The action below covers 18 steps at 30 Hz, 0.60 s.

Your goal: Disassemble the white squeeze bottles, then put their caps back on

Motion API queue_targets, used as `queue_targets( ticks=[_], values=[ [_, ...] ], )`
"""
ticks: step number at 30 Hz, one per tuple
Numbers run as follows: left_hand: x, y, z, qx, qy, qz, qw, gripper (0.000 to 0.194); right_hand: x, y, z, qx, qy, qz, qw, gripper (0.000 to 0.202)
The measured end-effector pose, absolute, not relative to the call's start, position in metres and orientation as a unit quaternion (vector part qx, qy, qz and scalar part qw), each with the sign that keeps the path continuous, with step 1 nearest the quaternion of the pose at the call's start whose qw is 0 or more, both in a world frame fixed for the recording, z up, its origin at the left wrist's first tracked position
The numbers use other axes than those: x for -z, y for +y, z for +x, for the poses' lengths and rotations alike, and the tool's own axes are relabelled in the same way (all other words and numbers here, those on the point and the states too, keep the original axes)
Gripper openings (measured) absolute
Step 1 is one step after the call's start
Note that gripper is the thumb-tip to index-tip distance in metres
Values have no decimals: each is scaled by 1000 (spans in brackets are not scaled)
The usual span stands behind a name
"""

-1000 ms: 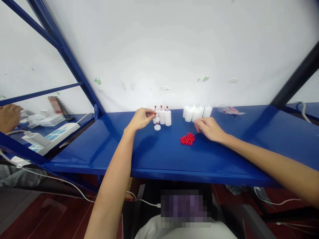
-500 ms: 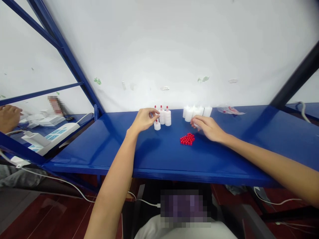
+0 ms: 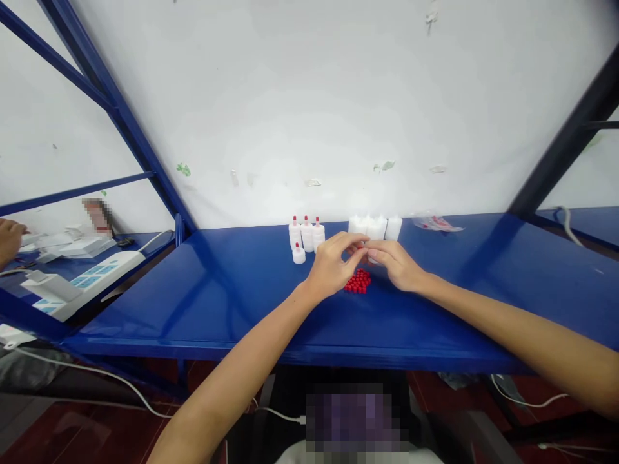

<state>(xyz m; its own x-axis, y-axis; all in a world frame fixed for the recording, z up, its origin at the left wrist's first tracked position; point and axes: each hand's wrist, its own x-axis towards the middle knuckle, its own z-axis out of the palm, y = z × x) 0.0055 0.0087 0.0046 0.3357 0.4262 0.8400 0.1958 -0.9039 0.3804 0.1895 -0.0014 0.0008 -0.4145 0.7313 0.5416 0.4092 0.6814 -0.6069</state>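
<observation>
My left hand (image 3: 334,262) and my right hand (image 3: 395,263) meet above the blue table, fingertips close together. A small white bottle (image 3: 373,260) is held in my right hand, mostly covered by the fingers. Thumb and fingers of my left hand pinch at its top, where a bit of red cap (image 3: 360,246) shows. Just below the hands lies a pile of red caps (image 3: 356,281), partly covered by my left hand. Left of them stand white bottles with red tips (image 3: 306,234) and a shorter one (image 3: 298,255) in front.
Several white bottles (image 3: 393,228) stand behind my right hand near the wall. A clear plastic bag with red pieces (image 3: 438,223) lies to their right. Blue frame posts (image 3: 145,154) rise at both sides. At left are a power strip (image 3: 99,274) and another person's hand (image 3: 9,240).
My left hand has moved right, from beside the red-tipped bottles to the bottle in my right hand. My right hand stays near the same place. The view has shifted slightly.
</observation>
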Motion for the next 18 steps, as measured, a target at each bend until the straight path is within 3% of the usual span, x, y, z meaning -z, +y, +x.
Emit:
queue_targets(
  ticks=[7, 12, 18],
  values=[
    [-1, 6, 7, -479, 172, 851, 133, 37, -1, -2, 185, -202, -830, -330, 402, 39],
    [1, 8, 3, -442, 168, 878, 74, 31, -4, -6, 186, -197, -829, -366, 375, 33],
    [0, 5, -1, -388, 191, 902, 25, 8, -6, -10, 187, -143, -851, -350, 364, 18]
  ],
)
